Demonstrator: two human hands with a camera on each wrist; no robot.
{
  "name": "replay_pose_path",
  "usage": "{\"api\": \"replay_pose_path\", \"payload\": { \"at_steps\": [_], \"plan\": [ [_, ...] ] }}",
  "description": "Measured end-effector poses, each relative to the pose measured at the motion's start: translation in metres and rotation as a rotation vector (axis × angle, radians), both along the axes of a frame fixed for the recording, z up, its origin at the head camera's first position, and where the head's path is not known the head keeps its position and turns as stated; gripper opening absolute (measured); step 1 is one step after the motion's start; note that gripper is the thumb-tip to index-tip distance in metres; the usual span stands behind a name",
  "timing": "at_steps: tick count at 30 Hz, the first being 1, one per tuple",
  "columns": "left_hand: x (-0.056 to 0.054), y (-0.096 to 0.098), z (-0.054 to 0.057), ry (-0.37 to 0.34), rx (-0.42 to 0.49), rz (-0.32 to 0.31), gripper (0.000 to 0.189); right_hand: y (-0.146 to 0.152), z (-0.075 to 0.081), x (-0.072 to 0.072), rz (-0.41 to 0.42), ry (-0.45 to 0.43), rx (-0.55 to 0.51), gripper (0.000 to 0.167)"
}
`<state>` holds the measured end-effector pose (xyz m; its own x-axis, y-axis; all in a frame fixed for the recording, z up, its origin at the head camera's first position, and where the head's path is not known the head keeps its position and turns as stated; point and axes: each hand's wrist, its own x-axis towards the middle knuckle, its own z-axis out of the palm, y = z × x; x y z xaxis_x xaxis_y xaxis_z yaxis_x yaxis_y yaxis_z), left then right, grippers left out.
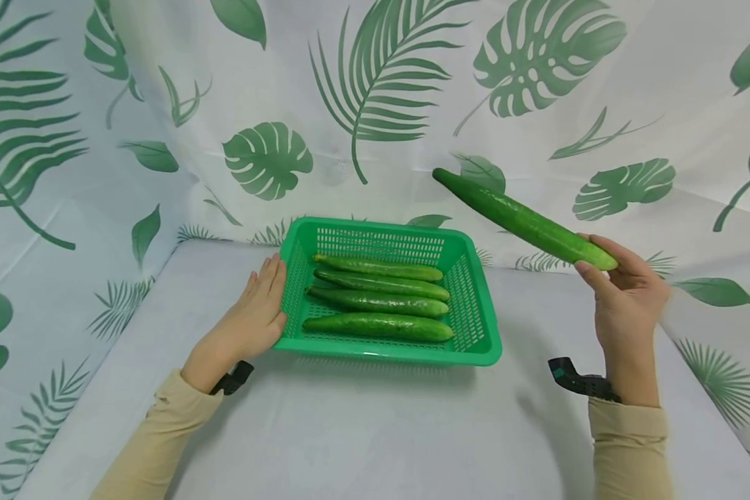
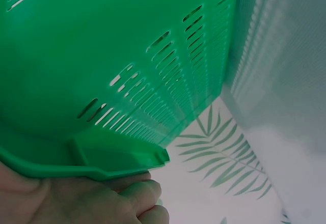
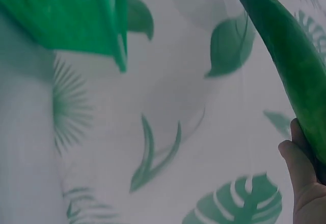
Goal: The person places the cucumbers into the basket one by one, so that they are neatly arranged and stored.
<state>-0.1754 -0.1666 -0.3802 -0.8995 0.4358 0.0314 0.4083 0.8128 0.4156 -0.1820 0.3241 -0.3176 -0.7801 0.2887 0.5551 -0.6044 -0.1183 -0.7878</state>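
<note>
My right hand (image 1: 631, 292) pinches a long green cucumber (image 1: 525, 221) by its paler end, up in the air to the right of a green plastic basket (image 1: 381, 357). The cucumber's darker tip points up and left; the right wrist view shows the same cucumber (image 3: 290, 56) between thumb and fingers. Several more cucumbers (image 1: 378, 326) lie side by side in the basket, stacked front to back. Against the basket's left rim rests my left hand (image 1: 256, 312), fingers straight. From the left wrist view, the fingers (image 2: 142, 196) touch the underside of the rim, below the slotted wall (image 2: 102, 40).
The basket stands on a white table (image 1: 375, 430) near its back edge. Behind and at both sides hangs a white cloth (image 1: 412, 153) printed with green leaves. Each wrist wears a dark camera mount (image 1: 581, 382).
</note>
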Motion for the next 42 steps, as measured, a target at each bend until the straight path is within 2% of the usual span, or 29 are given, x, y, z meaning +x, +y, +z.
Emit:
{"api": "replay_pose_path", "payload": {
  "at_steps": [5,9,13,17,26,32,36,42],
  "plan": [
    [0.0,-0.001,-0.001,0.002,-0.003,0.001,0.071,-0.028,0.005,-0.002,0.085,0.021,0.059,0.041],
    [-0.001,-0.002,-0.002,0.004,-0.001,-0.001,0.071,-0.05,0.005,0.002,0.146,-0.012,0.136,0.04],
    [-0.001,-0.001,-0.002,0.004,0.003,-0.003,0.071,-0.066,0.0,0.008,0.147,-0.078,0.289,0.039],
    [-0.002,0.0,-0.003,0.002,0.007,-0.001,0.072,-0.078,-0.011,0.012,0.162,-0.136,0.434,0.038],
    [-0.002,0.0,-0.002,0.006,0.006,0.002,0.073,-0.088,-0.044,0.019,0.277,-0.286,0.582,0.04],
    [-0.002,-0.001,-0.001,-0.002,0.005,-0.002,0.072,-0.09,-0.053,0.02,0.302,-0.393,0.671,0.037],
    [-0.002,-0.001,-0.003,-0.006,0.002,-0.001,0.072,-0.091,-0.054,0.02,0.312,-0.411,0.739,0.036],
    [-0.002,-0.001,-0.003,-0.008,0.0,-0.001,0.072,-0.093,-0.055,0.02,0.326,-0.372,0.838,0.036]
  ]
}}
